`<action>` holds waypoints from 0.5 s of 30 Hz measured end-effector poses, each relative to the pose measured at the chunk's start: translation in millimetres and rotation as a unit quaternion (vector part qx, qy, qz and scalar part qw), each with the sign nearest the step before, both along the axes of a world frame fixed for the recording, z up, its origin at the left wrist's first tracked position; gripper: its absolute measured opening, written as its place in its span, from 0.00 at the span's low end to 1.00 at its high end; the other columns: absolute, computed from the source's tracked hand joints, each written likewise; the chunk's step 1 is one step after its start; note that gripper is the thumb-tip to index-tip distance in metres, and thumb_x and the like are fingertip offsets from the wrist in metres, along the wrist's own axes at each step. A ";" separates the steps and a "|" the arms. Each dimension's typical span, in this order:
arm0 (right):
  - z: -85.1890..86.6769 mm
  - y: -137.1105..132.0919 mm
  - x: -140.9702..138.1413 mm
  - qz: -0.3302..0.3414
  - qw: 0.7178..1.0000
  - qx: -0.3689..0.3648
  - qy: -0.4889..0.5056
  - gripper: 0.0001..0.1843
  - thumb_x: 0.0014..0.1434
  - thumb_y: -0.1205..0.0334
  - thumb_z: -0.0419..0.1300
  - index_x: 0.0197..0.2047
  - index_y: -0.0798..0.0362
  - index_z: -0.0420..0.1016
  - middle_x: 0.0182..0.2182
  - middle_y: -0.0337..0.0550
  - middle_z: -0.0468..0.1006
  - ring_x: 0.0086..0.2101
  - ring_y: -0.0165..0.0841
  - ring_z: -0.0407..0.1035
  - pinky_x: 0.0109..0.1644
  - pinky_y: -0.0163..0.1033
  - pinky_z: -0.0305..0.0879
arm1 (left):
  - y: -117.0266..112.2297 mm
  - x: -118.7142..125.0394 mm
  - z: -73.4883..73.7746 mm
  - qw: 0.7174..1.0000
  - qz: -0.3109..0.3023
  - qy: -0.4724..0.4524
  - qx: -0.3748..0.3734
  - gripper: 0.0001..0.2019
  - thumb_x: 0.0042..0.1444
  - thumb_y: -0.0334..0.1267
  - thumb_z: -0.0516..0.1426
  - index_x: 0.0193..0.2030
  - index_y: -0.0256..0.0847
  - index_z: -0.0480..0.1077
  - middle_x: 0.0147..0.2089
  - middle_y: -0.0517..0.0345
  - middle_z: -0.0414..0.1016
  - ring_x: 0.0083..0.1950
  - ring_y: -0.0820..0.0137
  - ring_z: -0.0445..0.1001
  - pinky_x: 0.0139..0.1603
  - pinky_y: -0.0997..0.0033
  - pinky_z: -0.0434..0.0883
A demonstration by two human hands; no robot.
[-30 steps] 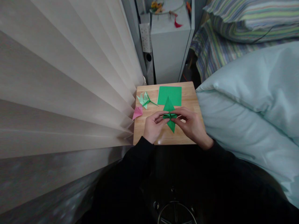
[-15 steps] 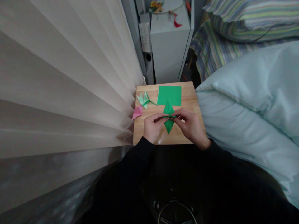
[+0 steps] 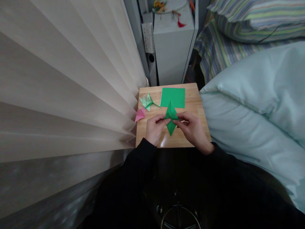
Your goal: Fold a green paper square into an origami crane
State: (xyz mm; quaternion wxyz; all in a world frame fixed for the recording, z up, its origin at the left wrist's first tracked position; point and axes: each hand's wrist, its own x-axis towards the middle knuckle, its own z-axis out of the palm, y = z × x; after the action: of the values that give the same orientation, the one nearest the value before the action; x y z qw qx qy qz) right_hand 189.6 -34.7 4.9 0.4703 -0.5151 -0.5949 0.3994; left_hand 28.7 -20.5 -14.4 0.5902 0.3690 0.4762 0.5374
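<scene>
A folded green origami paper (image 3: 171,127) shaped like a long diamond is held over the small wooden table (image 3: 193,95). My left hand (image 3: 155,127) pinches its left side between thumb and fingers. From the other side my right hand (image 3: 192,127) pinches the right edge. A raised flap crosses the middle of the paper, partly hidden by the fingertips. Beyond it lies a stack of green square paper (image 3: 173,97). At the table's left are a light green folded paper piece (image 3: 146,101) with a thin dark green stem and a pink folded paper (image 3: 140,114).
A pleated pale curtain (image 3: 95,79) hangs close along the left of the table. Behind stands a white cabinet (image 3: 173,54). To the right, a bed with a light blue quilt (image 3: 250,95) and a striped pillow (image 3: 267,19) borders the table.
The middle flap of the green paper now stands opened out, showing its face, where before it was seen edge-on. Both hands stay at its sides, the left slightly further left.
</scene>
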 end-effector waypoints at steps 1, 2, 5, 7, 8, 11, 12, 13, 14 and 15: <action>-1.1 0.7 0.1 -0.002 1.000 -0.006 0.009 0.10 0.61 0.53 0.67 0.40 0.50 0.81 0.37 0.44 0.82 0.35 0.36 0.76 0.36 0.43 0.75 | -0.1 0.2 0.8 1.000 0.000 0.000 0.001 0.11 0.43 0.37 0.73 0.34 0.40 0.80 0.36 0.58 0.81 0.40 0.69 0.79 0.54 0.60 0.74; -1.7 1.3 0.2 -0.006 1.000 -0.009 0.015 0.11 0.60 0.52 0.68 0.39 0.50 0.81 0.36 0.44 0.82 0.34 0.36 0.76 0.37 0.43 0.75 | -0.1 0.3 2.2 1.000 -0.002 0.005 0.006 0.12 0.43 0.37 0.72 0.36 0.40 0.80 0.37 0.58 0.82 0.40 0.69 0.79 0.54 0.60 0.74; -0.5 2.3 0.8 -0.024 0.999 -0.013 0.017 0.10 0.59 0.53 0.68 0.37 0.51 0.81 0.34 0.43 0.83 0.32 0.36 0.75 0.36 0.43 0.73 | 0.2 -0.2 7.8 0.998 -0.016 0.049 0.024 0.11 0.46 0.36 0.71 0.37 0.40 0.80 0.37 0.56 0.83 0.39 0.68 0.79 0.49 0.63 0.75; 0.4 2.5 1.1 -0.026 0.999 -0.016 0.014 0.10 0.59 0.53 0.68 0.36 0.51 0.81 0.34 0.43 0.83 0.32 0.35 0.75 0.35 0.42 0.72 | 0.3 -0.7 11.0 0.995 -0.020 0.095 0.034 0.10 0.47 0.37 0.70 0.36 0.40 0.80 0.35 0.56 0.82 0.36 0.68 0.77 0.43 0.66 0.74; 0.4 2.7 1.3 -0.023 1.000 -0.016 0.011 0.10 0.59 0.53 0.68 0.37 0.52 0.81 0.35 0.44 0.83 0.32 0.36 0.75 0.36 0.43 0.72 | 0.3 -0.8 12.1 0.993 -0.020 0.115 0.037 0.09 0.48 0.37 0.70 0.36 0.40 0.80 0.34 0.57 0.82 0.35 0.68 0.76 0.41 0.67 0.73; -1.6 3.8 2.3 -0.004 1.000 -0.011 -0.025 0.12 0.60 0.52 0.67 0.40 0.52 0.80 0.36 0.45 0.83 0.33 0.37 0.74 0.37 0.44 0.71 | -0.3 -0.8 13.4 0.988 -0.019 0.143 0.050 0.07 0.49 0.37 0.69 0.35 0.40 0.81 0.32 0.58 0.80 0.33 0.69 0.74 0.39 0.68 0.71; -2.5 4.4 2.9 0.001 0.999 -0.008 -0.047 0.12 0.61 0.52 0.67 0.40 0.51 0.80 0.35 0.45 0.82 0.33 0.37 0.74 0.37 0.44 0.70 | -0.7 -0.7 13.3 0.987 -0.020 0.150 0.055 0.06 0.49 0.36 0.69 0.34 0.40 0.81 0.31 0.59 0.80 0.33 0.69 0.74 0.38 0.68 0.70; -3.4 4.9 3.6 0.004 0.997 -0.003 -0.072 0.11 0.61 0.52 0.66 0.39 0.51 0.80 0.34 0.45 0.81 0.32 0.37 0.73 0.37 0.44 0.69 | -1.1 -0.7 12.9 0.985 -0.019 0.162 0.059 0.05 0.50 0.36 0.69 0.34 0.41 0.81 0.31 0.59 0.79 0.32 0.69 0.73 0.38 0.68 0.69; -4.1 5.4 4.3 0.006 0.995 0.003 -0.095 0.11 0.61 0.52 0.66 0.36 0.51 0.79 0.31 0.44 0.80 0.31 0.37 0.72 0.36 0.44 0.68 | -1.4 -0.9 12.4 0.982 -0.018 0.178 0.063 0.04 0.50 0.36 0.68 0.33 0.41 0.81 0.30 0.60 0.79 0.32 0.70 0.72 0.37 0.68 0.68; -4.6 5.9 5.1 0.007 0.993 0.010 -0.113 0.11 0.61 0.53 0.66 0.33 0.51 0.78 0.29 0.43 0.78 0.31 0.36 0.70 0.35 0.44 0.67 | -1.6 -1.1 11.7 0.978 -0.018 0.195 0.068 0.03 0.51 0.37 0.68 0.32 0.41 0.81 0.29 0.61 0.78 0.31 0.70 0.70 0.36 0.69 0.66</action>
State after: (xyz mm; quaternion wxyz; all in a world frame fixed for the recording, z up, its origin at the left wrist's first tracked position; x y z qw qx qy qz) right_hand 194.7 -28.8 0.3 0.4025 -0.5479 -0.6521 0.3356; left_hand 27.6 -22.1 -2.7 0.4690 0.5146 0.5379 0.4754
